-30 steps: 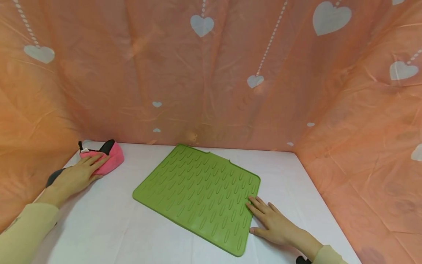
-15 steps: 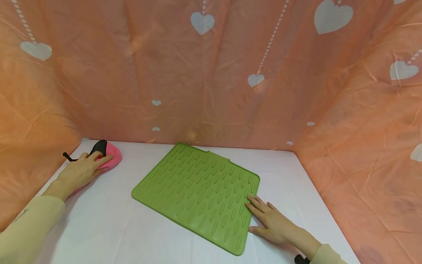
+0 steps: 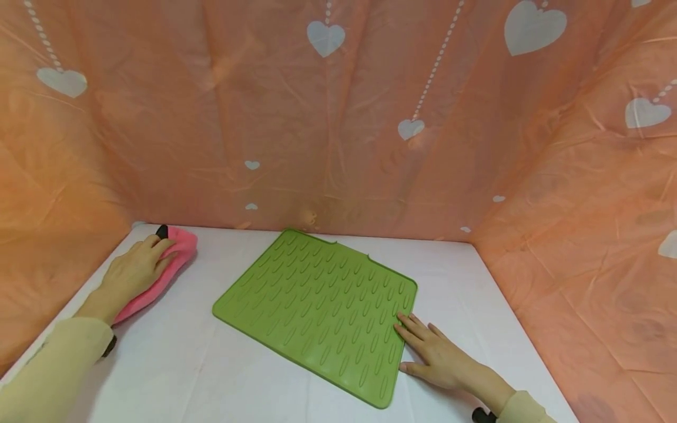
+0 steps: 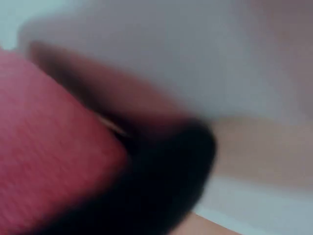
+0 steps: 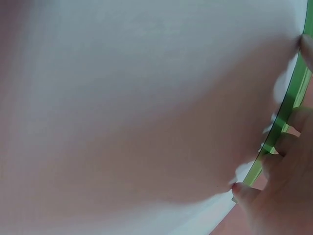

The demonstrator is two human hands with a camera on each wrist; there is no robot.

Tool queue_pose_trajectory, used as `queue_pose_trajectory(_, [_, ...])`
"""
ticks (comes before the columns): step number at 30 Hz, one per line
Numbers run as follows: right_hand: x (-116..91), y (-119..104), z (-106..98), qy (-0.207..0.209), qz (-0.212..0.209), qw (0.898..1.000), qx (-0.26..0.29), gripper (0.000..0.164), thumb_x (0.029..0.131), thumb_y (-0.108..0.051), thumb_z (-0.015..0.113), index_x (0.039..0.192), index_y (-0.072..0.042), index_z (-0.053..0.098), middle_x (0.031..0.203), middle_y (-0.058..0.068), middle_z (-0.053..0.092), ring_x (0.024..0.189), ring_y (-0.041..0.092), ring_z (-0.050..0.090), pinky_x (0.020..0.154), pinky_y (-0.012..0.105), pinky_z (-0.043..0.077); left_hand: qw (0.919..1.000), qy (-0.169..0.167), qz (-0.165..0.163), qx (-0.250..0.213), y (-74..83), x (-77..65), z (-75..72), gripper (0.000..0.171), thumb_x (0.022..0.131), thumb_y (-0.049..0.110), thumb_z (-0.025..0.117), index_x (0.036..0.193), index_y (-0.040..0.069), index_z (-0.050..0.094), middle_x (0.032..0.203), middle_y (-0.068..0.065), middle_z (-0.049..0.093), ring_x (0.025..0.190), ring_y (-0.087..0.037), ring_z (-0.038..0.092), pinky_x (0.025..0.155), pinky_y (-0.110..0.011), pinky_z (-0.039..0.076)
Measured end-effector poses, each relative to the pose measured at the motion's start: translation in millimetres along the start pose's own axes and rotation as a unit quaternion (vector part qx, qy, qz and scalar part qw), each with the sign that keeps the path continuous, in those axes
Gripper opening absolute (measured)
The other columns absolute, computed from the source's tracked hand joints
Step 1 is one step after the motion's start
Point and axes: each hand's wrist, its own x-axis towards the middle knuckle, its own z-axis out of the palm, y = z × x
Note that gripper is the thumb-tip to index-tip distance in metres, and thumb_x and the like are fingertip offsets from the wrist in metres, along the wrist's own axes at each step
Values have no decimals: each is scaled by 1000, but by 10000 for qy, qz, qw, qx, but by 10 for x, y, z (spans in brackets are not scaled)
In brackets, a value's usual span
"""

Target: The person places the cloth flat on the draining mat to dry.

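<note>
At the back left of the table, my left hand (image 3: 136,264) grips a soft pink fabric item with black parts (image 3: 182,249), its fingers bent over the top. Much of that item lies hidden under the hand; its exact kind does not show. Its fuzzy pink cloth (image 4: 44,147) fills the left of the left wrist view, beside a blurred black part. A flat green mat (image 3: 317,311) with rows of raised oval ridges lies askew at mid-table. On its right edge rests my right hand (image 3: 441,358), fingers straight and spread, the thumb at the mat's side.
A white cloth covers the table (image 3: 158,376). Orange curtains with pale hearts (image 3: 359,147) stand as walls at the back and both sides. The left wall runs close beside my left arm.
My left hand has shifted its hold on the pink item and turned it, so more pink shows along its near right side and less black. The right hand and mat stay put.
</note>
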Motion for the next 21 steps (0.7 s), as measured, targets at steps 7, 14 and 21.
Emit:
queue_pose_trajectory(7, [-10, 8, 3, -34, 15, 10000, 34, 77, 103, -54, 57, 157, 0, 42, 167, 18, 31, 152, 43, 30, 112, 70, 32, 9943, 809, -222, -652, 243, 101, -155, 35, 103, 18, 64, 135, 5, 56, 117, -18, 55, 104, -41, 55, 80, -64, 47])
queue_pose_trajectory(14, [-8, 10, 10, 14, -15, 10000, 18, 77, 103, -53, 58, 157, 0, 42, 167, 18, 32, 152, 43, 31, 112, 70, 33, 9828, 1365, -317, -1204, 565, 240, -255, 31, 105, 18, 61, 132, 3, 59, 110, -18, 54, 92, -44, 56, 71, -63, 43])
queue_pose_trajectory(21, [-1, 8, 10, 34, -30, 10000, 54, 77, 103, -53, 58, 157, 0, 42, 167, 18, 31, 152, 43, 30, 112, 71, 32, 9600, 2054, -171, -1895, 992, 423, -251, 27, 104, 14, 63, 126, -1, 62, 108, -21, 57, 93, -42, 58, 75, -57, 42])
